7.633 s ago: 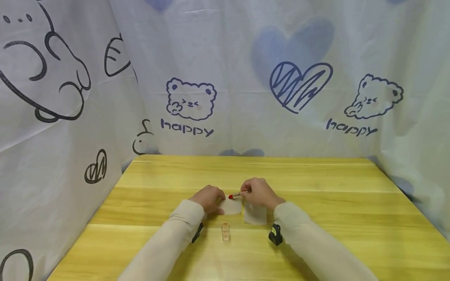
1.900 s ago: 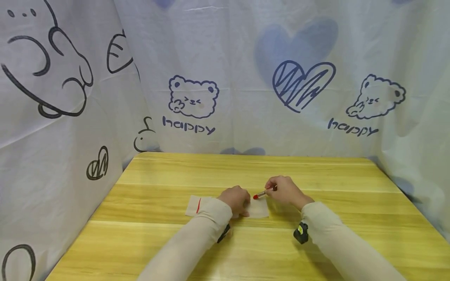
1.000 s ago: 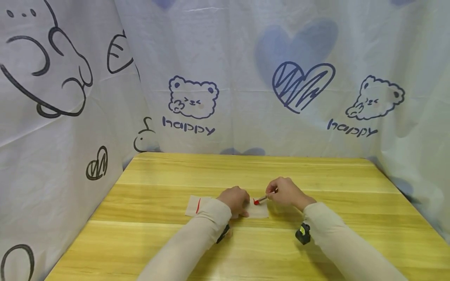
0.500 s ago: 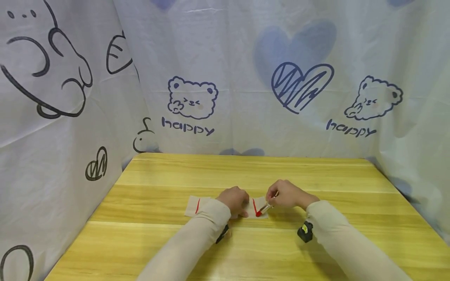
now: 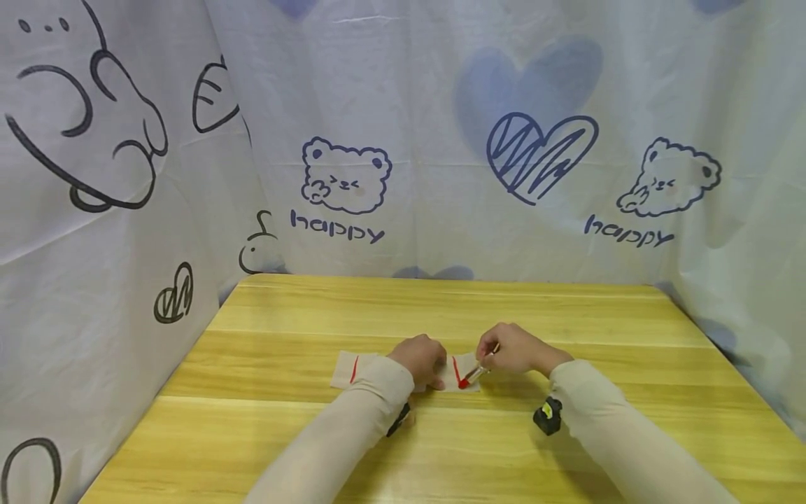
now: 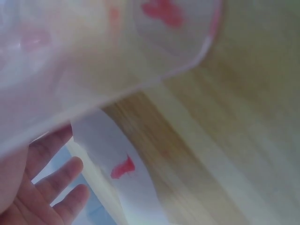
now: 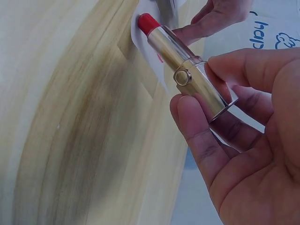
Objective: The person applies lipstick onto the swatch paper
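Note:
My right hand (image 5: 515,348) pinches a lipstick (image 7: 201,89) with a gold and silver tube between thumb and fingers. Its red bullet (image 7: 148,23) is tilted down onto the right-hand piece of pale paper (image 5: 471,362), at the lower end of a red line (image 5: 456,369). My left hand (image 5: 420,358) rests on the paper just left of that line, its fingers loosely extended in the left wrist view. Left of my left forearm shows another part of pale paper (image 5: 342,369) with a thin red stroke (image 5: 355,368). The paper between is mostly hidden under my left hand and sleeve.
A translucent, pinkish, red-smudged thing (image 6: 93,65), like a clear cap, fills the upper left wrist view; a bit of it (image 5: 411,418) shows beside the left wrist camera. The wooden table (image 5: 403,308) ends at a white printed curtain (image 5: 434,210).
Earlier my left hand moved right along the paper, covering the clear cap's spot. In the last second the lipstick slid down the right paper, lengthening the red line; it now holds nearly still.

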A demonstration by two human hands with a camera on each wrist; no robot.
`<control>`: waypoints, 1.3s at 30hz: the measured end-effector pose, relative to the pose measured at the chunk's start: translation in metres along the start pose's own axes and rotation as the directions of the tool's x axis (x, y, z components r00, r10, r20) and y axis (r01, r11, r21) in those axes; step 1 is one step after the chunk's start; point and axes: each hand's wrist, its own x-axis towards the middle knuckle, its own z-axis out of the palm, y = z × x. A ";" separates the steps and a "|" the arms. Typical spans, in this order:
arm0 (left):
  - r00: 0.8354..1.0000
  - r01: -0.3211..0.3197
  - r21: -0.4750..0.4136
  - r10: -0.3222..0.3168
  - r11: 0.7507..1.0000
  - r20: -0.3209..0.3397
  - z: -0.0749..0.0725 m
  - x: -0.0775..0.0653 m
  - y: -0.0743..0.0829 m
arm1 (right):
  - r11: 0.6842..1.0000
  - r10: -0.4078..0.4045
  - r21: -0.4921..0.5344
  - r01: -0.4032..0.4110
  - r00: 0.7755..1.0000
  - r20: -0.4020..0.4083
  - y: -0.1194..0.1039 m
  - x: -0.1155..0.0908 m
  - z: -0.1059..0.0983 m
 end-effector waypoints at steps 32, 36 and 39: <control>0.987 -0.074 -0.448 0.001 0.891 -0.162 -0.018 -0.027 -0.028 | 0.895 0.158 0.445 -0.034 0.956 -0.246 -0.020 -0.014 0.000; 0.984 -0.077 -0.552 -0.025 0.830 -0.176 -0.018 -0.039 -0.028 | 0.810 0.190 0.586 0.021 0.936 -0.296 -0.026 -0.014 0.007; 0.978 -0.092 -0.602 -0.040 0.793 -0.203 -0.016 -0.047 -0.026 | 0.691 0.215 0.720 0.071 0.930 -0.298 -0.031 -0.013 0.013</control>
